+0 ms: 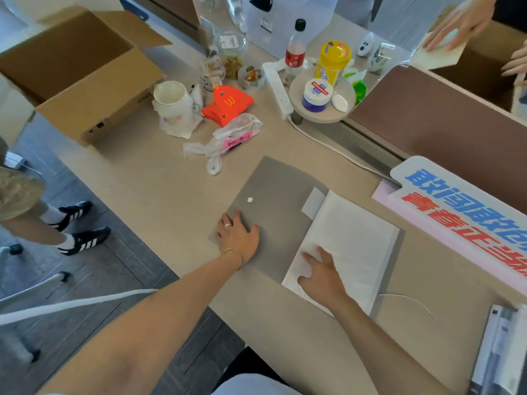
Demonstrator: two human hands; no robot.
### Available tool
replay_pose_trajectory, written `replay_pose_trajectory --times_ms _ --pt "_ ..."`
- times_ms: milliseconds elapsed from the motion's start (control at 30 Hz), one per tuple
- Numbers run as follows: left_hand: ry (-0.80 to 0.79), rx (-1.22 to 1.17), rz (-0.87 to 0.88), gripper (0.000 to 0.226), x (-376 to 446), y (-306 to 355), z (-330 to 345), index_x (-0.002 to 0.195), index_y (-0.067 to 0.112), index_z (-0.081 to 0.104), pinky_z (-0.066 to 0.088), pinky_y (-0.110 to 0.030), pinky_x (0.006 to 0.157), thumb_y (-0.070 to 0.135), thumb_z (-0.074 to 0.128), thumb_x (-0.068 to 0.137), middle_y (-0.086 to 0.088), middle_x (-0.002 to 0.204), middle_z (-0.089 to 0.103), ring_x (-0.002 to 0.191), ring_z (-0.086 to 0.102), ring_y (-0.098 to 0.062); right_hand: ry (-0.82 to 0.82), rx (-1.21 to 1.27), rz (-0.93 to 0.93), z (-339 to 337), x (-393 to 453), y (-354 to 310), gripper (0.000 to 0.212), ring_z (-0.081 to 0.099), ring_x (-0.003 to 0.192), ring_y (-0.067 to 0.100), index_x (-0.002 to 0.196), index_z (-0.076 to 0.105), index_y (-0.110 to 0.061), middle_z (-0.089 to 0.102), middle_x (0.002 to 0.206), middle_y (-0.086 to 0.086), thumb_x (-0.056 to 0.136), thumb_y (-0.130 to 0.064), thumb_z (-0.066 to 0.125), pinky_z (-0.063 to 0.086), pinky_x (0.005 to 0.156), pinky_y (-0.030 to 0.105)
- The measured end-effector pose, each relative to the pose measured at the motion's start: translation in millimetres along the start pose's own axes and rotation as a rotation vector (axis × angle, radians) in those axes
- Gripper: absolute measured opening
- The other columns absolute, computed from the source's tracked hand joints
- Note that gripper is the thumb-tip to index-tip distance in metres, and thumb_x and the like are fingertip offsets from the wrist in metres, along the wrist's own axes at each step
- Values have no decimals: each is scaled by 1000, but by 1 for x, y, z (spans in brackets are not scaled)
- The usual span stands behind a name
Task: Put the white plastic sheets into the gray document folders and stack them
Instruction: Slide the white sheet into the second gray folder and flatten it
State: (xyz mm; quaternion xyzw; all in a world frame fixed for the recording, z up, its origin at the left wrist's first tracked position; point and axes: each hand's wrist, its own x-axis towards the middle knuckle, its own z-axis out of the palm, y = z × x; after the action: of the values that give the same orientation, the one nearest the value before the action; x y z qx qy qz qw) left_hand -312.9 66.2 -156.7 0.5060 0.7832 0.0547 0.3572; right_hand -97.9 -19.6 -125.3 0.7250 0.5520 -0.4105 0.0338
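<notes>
beige desk holds one gray folder, one white sheet; left hand, right hand pressing flat, grips apart.

Gray folder, white sheets, beige table

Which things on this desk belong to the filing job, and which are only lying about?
Job: flat gray document folder; white plastic sheets; left hand; right hand.

Lying about: open brown cardboard box; red paper bag; yellow lidded canister; white power strip; crumpled clear plastic bag.
</notes>
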Motion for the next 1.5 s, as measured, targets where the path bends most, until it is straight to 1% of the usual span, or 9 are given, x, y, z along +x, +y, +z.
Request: replay_pose_trajectory --times_ms 267,433,667,800,967,1067,1133,1367,1500 --pt "-11 -148 -22 66 -15 8 -4 149 26 32 25 -48 115 54 40 89 -13 146 43 139 37 -31 -36 38 -7 -3 0 -2 73 7 156 23 155 34 -25 3 167 1 87 -28 61 29 119 34" --pt "-91 -459 -64 64 -20 12 -17 153 22 31 33 -38 111 46 47 96 -14 143 42 135 43 -30 -51 69 -9 -7 -4 0 74 11 155 22 154 36 -25 3 167 0 86 -30 63 28 119 34" --pt "-269 -581 -99 68 -26 15 -20 155 20 30 28 -38 118 52 45 96 -4 154 40 144 37 -25 -78 132 -10 -16 -5 2 78 13 155 21 156 32 -28 9 168 0 84 -32 63 26 121 37" --pt "-256 -670 -111 42 -37 24 -19 114 14 65 51 -37 93 46 49 92 -7 109 70 103 64 -28 -75 187 -38 -20 -6 7 87 14 155 19 159 21 -28 18 167 0 85 -28 65 23 123 38" --pt "-76 -595 -7 30 -55 41 -34 115 22 65 52 -39 88 27 49 91 -5 101 71 94 65 -28 -83 346 -13 -28 -8 12 86 28 151 19 159 18 -33 28 164 -2 87 -24 65 28 118 34" --pt "-98 -638 106 24 -75 68 -51 103 25 67 55 -29 54 17 45 96 -10 76 70 62 64 -28 -8 542 15 -36 -14 15 76 40 144 19 157 28 -33 42 157 0 91 -18 63 34 114 31" --pt "-137 -639 212 27 -93 88 -61 109 22 66 50 -24 46 13 41 101 -15 78 73 55 64 -26 111 683 8 -44 -22 17 63 51 134 19 153 38 -31 53 148 5 95 -16 59 36 108 25" --pt "-288 -421 502 24 -139 132 -37 111 36 68 58 -40 75 33 53 92 4 93 75 71 71 -19 306 1080 -100 -91 -51 18 50 66 111 15 134 55 -44 65 124 -4 94 -14 57 58 93 45" --pt "-397 -446 587 26 -166 155 1 121 23 62 50 -14 89 22 62 95 15 116 67 105 65 -4 425 1056 -133 -116 -70 34 47 72 100 19 143 49 -36 65 123 -4 98 -23 55 63 73 35"
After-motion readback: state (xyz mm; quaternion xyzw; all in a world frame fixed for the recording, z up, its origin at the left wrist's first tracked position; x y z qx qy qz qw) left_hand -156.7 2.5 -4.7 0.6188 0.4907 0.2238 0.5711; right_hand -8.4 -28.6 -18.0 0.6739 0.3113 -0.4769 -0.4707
